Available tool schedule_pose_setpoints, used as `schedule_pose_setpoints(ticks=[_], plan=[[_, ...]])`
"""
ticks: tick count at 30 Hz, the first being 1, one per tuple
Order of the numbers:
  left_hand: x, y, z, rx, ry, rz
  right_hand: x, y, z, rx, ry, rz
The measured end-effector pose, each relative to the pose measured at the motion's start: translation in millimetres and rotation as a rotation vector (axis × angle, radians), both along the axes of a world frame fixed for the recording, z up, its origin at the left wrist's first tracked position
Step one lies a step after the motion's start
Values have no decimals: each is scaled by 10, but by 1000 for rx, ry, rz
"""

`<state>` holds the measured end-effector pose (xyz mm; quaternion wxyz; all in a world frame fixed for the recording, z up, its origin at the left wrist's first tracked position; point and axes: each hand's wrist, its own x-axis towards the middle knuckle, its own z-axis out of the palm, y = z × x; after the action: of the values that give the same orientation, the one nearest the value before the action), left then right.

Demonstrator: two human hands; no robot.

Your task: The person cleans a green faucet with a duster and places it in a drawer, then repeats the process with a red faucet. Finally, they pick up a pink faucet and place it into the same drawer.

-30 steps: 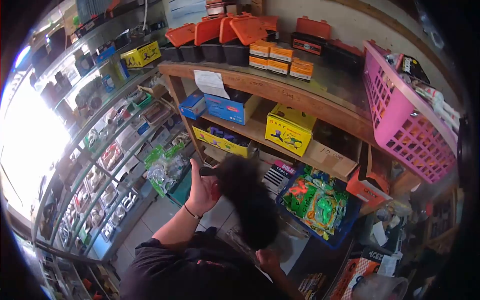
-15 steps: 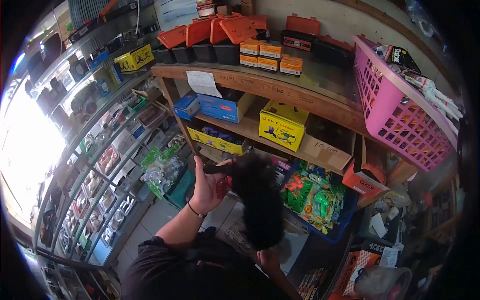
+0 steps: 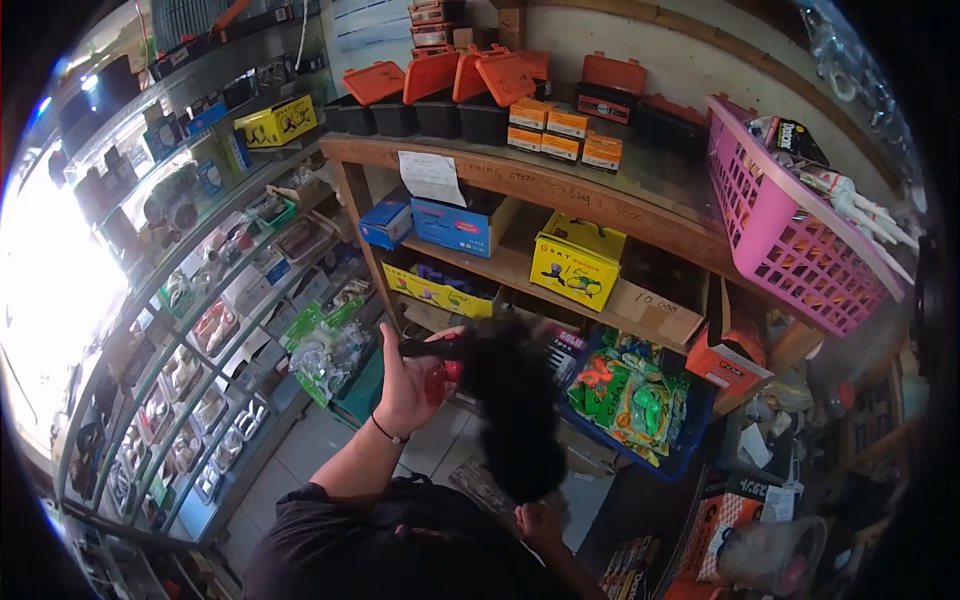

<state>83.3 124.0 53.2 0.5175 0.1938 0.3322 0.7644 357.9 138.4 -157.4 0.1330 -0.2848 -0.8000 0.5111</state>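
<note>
A black fluffy duster hangs in front of my body, its upper end blurred. My left hand, wearing a thin dark bracelet, is raised at its upper left. The duster's black handle lies between the thumb and fingers of that hand. A shiny red piece shows against the palm. My right hand is lower, curled just under the duster's bottom end; whether it grips anything I cannot tell.
A wooden shelf ahead carries orange-lidded black boxes and a yellow box. A blue tray of green packets sits below. At right hangs a pink basket; a glass display case curves along the left.
The view has shifted slightly, so the shelf goods appear a little further right and lower. My left hand and the duster keep nearly the same pose.
</note>
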Motion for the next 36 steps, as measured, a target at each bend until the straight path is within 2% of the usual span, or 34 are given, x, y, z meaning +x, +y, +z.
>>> schedule_pose_setpoints(ticks=[2, 4, 5, 6, 8, 10, 12, 13, 15, 16, 17, 18, 20, 21, 22, 24, 25, 26, 27, 28, 29, 30, 32, 33, 34, 35, 36], plan=[[-53, -52, 102, 12, 8, -51, -62, -135, 174, -51, -79, -141], [-123, -111, 222, 24, 23, -107, -110, -197, 276, -27, -110, -169], [-265, -89, 108, 157, -78, -223, -134, -214, 339, -15, -139, -167], [-330, -108, 92, 177, -94, -235, -202, -282, 413, 3, -154, -181], [-475, -190, 56, 61, -85, -114, -400, -464, 560, -158, 88, -402], [-688, -326, -15, 35, -150, -127, -536, -561, 601, -81, 52, -405], [-909, -404, -67, 304, -106, -253, -645, -602, 569, 361, -74, -274], [-1006, -464, -81, 316, -127, -237, -727, -650, 576, 369, -100, -263], [-1156, -668, -124, 256, -180, -158, -935, -804, 569, 56, 13, -390], [-1220, -754, -178, 190, -206, -90, -996, -872, 547, 58, -30, -381], [-1313, -782, -310, 328, -451, -187, -1047, -911, 509, 112, -62, -340], [-1356, -781, -424, 321, -486, -172, -1065, -963, 513, 159, -87, -300], [-1416, -822, -586, 390, -244, -129, -1074, -1059, 628, 181, -96, -261], [-1447, -899, -568, 435, -284, -177, -1097, -1096, 661, 220, -68, -221], [-1342, -1051, -267, 247, -401, -123, -1119, -1150, 655, 219, -75, -216], [-1454, -1107, -427, 229, -254, -108, -1139, -1237, 601, -36, -132, -405], [-1490, -1123, -497, 203, -271, -95, -1136, -1230, 555, -34, -138, -407], [-1544, -1143, -558, 200, -274, -102, -1127, -1221, 482, 183, -139, -299], [-1606, -1157, -582, 292, -229, -155, -1158, -1259, 483, 396, -141, -189], [-1657, -1167, -613, 384, -187, -207, -1194, -1305, 486, 389, -150, -197], [-1700, -1148, -691, 483, -243, -283, -1254, -1333, 489, 211, -129, -266], [-1577, -1313, -355, 117, -433, -82, -1327, -1379, 524, 33, -107, -330], [-1655, -1324, -580, 155, -370, -72, -1402, -1480, 513, -59, -118, -395], [-1781, -1381, -607, 665, -647, -464, -1413, -1484, 468, 46, -118, -285], [-1676, -1429, -409, 268, -462, -144, -1410, -1499, 426, 148, -120, -173], [-1784, -1368, -620, 428, -373, -201, -1411, -1481, 393, 213, -52, -120], [-1854, -1361, -615, 586, -281, -257, -1430, -1496, 416, 211, -61, -110]])
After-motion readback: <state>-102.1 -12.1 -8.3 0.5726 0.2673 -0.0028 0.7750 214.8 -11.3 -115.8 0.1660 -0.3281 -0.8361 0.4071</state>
